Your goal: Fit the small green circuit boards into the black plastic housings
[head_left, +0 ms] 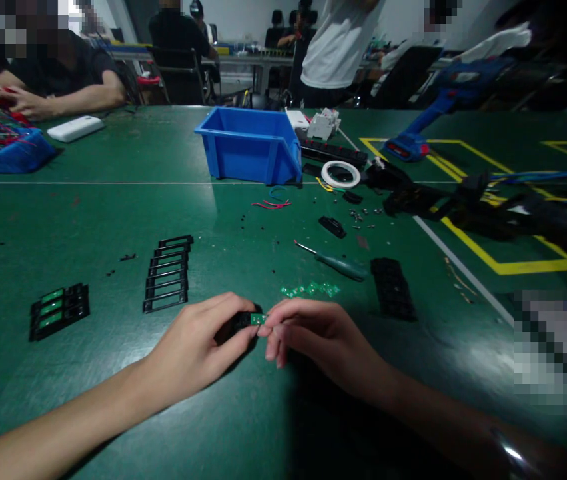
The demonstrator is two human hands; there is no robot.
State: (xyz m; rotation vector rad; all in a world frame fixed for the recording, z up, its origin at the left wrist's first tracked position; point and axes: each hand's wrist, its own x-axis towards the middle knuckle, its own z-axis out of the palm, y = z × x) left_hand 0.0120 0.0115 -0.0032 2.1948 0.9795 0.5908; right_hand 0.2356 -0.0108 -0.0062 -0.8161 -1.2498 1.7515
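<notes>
My left hand (pixel 213 333) pinches a small black plastic part (pixel 241 321) between thumb and fingers. A small green circuit board (pixel 257 319) lies at the right end of that part, and the fingertips of my right hand (pixel 308 330) close on its right edge. Just beyond my right hand lies a row of small green boards (pixel 310 290). To the left of my left hand is a black ladder-like frame (pixel 167 275). Farther left sits a black holder (pixel 74 303) with several green boards (pixel 52 307) in it.
A screwdriver (pixel 338 265) and a black block (pixel 393 288) lie right of centre. Behind are a blue bin (pixel 250 150), white tape roll (pixel 340 174), screws, black cable bundles (pixel 503 213) and a blue power drill (pixel 428 120). A person sits at the far left by a wire-filled tray (pixel 8 157).
</notes>
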